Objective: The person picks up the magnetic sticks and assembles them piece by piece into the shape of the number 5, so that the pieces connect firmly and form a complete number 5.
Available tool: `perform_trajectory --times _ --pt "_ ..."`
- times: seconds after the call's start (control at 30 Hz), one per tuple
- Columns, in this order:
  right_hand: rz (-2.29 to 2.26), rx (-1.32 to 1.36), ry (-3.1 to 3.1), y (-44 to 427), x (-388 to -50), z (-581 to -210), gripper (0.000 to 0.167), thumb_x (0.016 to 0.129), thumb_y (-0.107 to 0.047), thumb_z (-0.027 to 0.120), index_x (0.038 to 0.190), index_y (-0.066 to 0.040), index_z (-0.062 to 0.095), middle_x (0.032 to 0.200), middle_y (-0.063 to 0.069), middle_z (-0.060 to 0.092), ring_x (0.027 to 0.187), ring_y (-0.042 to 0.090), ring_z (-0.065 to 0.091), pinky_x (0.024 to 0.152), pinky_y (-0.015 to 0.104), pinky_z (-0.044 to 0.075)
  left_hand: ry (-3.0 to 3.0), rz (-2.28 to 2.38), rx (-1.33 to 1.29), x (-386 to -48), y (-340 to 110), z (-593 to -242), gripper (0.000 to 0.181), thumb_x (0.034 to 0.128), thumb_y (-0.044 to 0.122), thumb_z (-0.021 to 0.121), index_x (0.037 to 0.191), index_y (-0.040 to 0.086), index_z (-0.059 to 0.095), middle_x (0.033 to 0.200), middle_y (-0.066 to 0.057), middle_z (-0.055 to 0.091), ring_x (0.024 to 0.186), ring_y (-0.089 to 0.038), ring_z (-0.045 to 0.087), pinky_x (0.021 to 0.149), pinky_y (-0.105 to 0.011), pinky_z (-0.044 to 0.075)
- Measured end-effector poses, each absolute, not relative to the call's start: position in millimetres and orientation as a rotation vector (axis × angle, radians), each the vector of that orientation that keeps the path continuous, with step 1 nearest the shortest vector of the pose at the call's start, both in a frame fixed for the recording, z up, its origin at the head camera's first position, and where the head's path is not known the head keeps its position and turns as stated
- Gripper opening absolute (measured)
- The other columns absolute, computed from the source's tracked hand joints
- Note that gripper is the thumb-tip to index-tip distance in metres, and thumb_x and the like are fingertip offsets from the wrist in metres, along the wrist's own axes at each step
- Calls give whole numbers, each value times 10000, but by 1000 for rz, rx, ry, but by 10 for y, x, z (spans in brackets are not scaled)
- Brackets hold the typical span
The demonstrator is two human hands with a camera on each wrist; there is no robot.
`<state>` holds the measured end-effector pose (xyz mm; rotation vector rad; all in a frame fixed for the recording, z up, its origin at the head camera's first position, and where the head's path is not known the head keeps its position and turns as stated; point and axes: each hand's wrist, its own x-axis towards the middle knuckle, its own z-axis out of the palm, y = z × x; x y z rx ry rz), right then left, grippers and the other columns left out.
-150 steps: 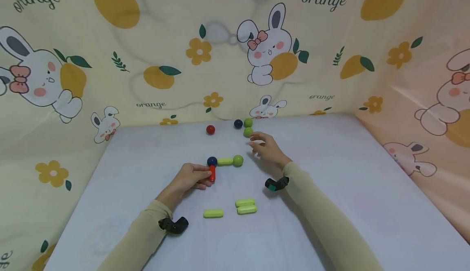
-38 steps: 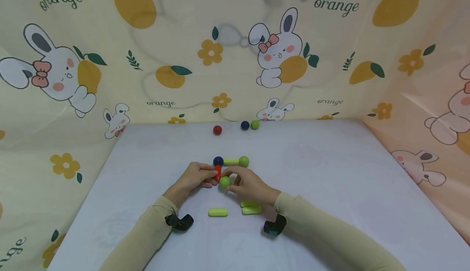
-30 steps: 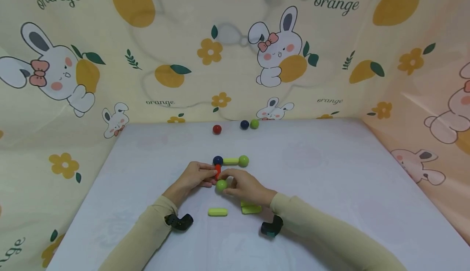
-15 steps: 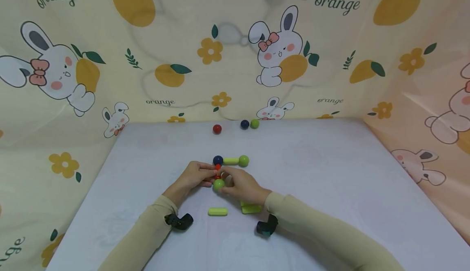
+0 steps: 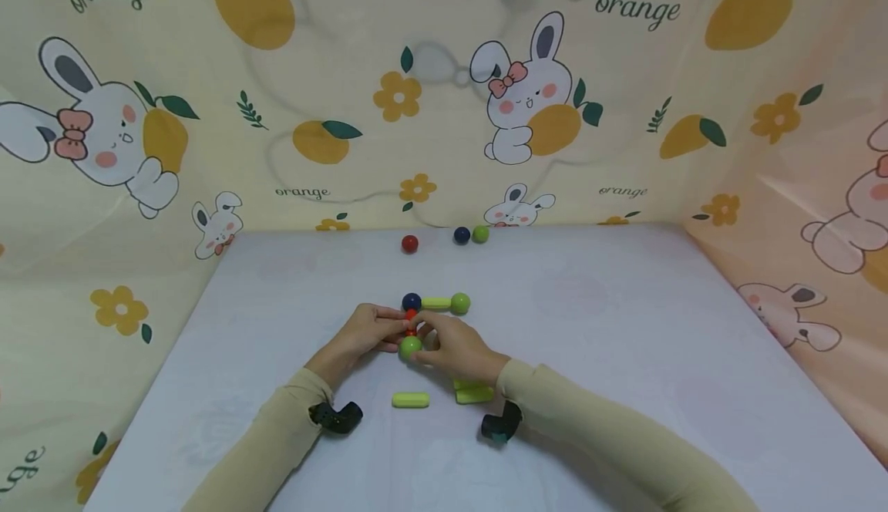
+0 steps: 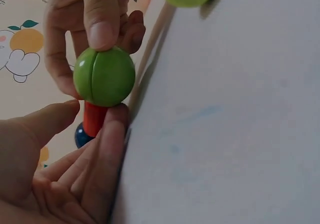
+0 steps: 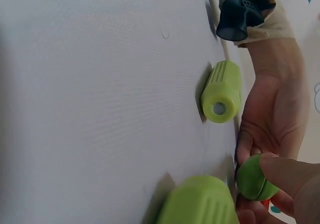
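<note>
My left hand (image 5: 362, 336) pinches the red rod (image 5: 412, 322), whose far end meets a dark blue ball (image 5: 412, 301). From that ball a yellow-green rod (image 5: 436, 304) runs right to a green ball (image 5: 461, 303). My right hand (image 5: 461, 348) holds another green ball (image 5: 410, 348) at the near end of the red rod. In the left wrist view this green ball (image 6: 104, 76) sits against the red rod (image 6: 94, 119), the right thumb on it. The right wrist view shows the held ball (image 7: 256, 178) with the left hand (image 7: 272, 104) behind it.
At the back of the white table (image 5: 590, 304) lie a red ball (image 5: 410, 244), a dark blue ball (image 5: 462, 235) and a green ball (image 5: 481, 234). Nearer are a yellow-green rod (image 5: 411, 399) and two more (image 5: 475, 395), partly behind the right hand.
My right hand took a green ball from the back and brought it forward and left to the red rod's near end. The left hand keeps its grip on the rod.
</note>
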<state>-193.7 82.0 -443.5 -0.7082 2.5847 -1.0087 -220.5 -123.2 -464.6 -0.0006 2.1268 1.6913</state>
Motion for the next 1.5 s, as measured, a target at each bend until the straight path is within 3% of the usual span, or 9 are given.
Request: perform_trajectory --times 0.23,0.4,0.53,0.67,0.9,1.17,1.5 --pt "-1068 -711 2547 832 -2025 -4428 366 901 -236 777 1213 -192 592 1168 37 701 874 135 631 804 307 537 2255 1564 122 -2212 -1313 -4558 367 1005 204 613 1260 -57 655 1039 -155 771 680 -96 690 618 -227 562" --pt "-1105 -672 2520 819 -2091 -4427 371 900 -220 777 1217 -176 590 1165 34 694 911 149 640 843 325 539 2266 1546 191 -2233 -1359 -4539 331 1005 188 618 1265 -14 579 1124 -197 740 776 -156 717 673 -278 580" --pt "-1110 -678 2518 823 -2133 -4439 364 899 -201 778 1208 -171 588 1153 40 698 903 135 654 820 309 546 2233 1507 332 -2245 -1374 -4542 482 978 184 665 1374 36 434 1271 -246 659 872 -183 705 680 -306 568" --pt "-1098 -696 2522 830 -2151 -4446 357 904 -229 775 1199 -163 585 1161 56 699 900 135 667 820 319 557 2247 1432 426 -2231 -1367 -4537 630 930 177 729 1452 114 381 1329 -241 610 790 -174 646 632 -285 517" --pt "-1100 -722 2526 851 -2153 -4470 406 914 -269 764 1260 -166 579 1195 71 690 928 153 675 833 327 560 2310 1387 548 -2196 -1329 -4550 636 902 157 768 1450 104 449 1301 -233 614 665 -136 561 607 -239 484" --pt "-1133 -689 2474 978 -2145 -4492 464 934 -268 739 1354 -189 560 1260 53 673 933 140 673 862 333 561 2377 1364 591 -2176 -1278 -4574 595 896 157 775 1422 91 506 1243 -209 640 682 -136 548 618 -220 452" --pt "-1206 -698 2446 1164 -2095 -4385 388 965 -244 696 1310 -92 605 1213 92 687 854 158 669 796 309 556 2377 1367 525 -2181 -1273 -4585 605 883 153 787 1419 90 515 1144 -156 656 739 -148 556 678 -248 468"
